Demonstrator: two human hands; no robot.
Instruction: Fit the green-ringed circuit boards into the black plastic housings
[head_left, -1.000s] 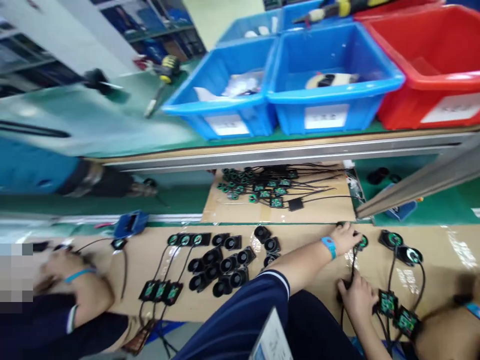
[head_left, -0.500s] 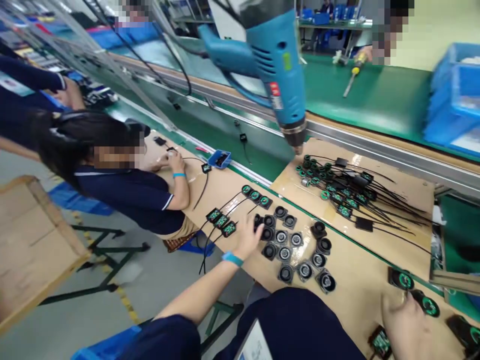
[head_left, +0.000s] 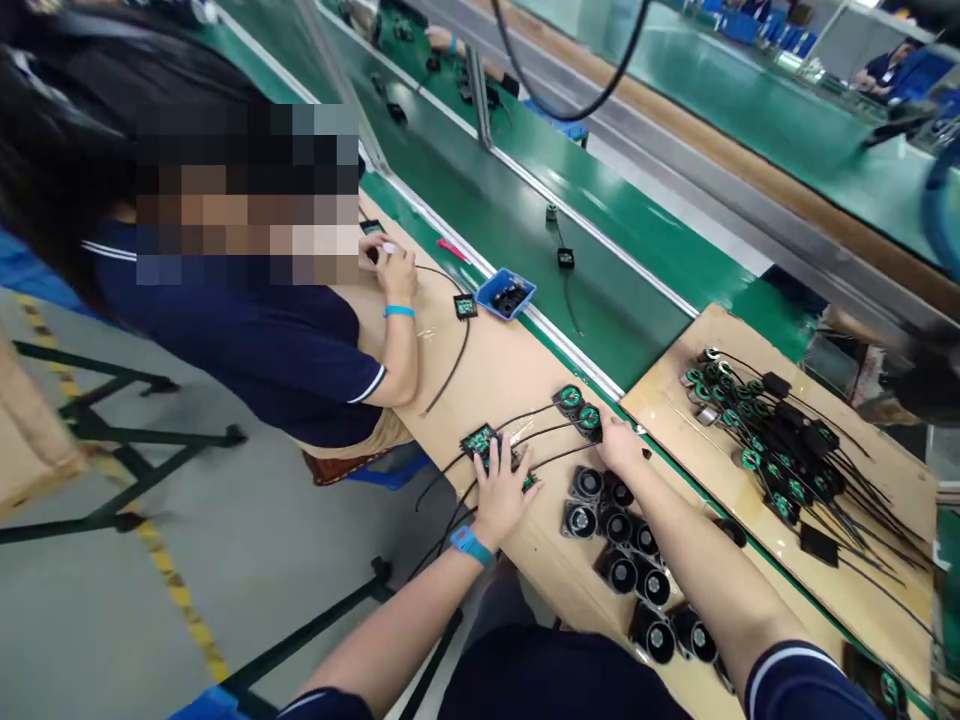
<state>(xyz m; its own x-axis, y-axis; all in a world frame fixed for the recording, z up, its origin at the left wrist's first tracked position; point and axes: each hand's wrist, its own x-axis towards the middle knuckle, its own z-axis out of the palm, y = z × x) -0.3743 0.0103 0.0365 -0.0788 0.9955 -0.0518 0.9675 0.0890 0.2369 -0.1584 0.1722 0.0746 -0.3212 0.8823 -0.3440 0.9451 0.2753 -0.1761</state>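
My left hand [head_left: 504,495] lies with fingers spread over a group of small green circuit boards in black cases. One circuit board [head_left: 478,440] shows beyond the fingertips; others are partly covered. Black cables [head_left: 536,432] run from the boards to a row of small black fan housings with round green inserts. One fan housing [head_left: 570,397] is at the far end, another [head_left: 590,418] beside it. At the near end of this row, my right hand [head_left: 619,445] has its fingers closed on a fan housing that they mostly hide. Several plain black fan housings [head_left: 618,527] lie below my right forearm.
A co-worker [head_left: 247,340] sits at the left, hands over a small part. A blue bin [head_left: 507,294] with black parts stands at the belt's edge. A pile of cabled parts [head_left: 780,450] lies on cardboard at right. A green conveyor belt [head_left: 517,220] runs behind.
The view has turned left. My right hand has moved from the parts at far right to the row of green-centred fan housings. My left hand has come down onto the circuit boards.
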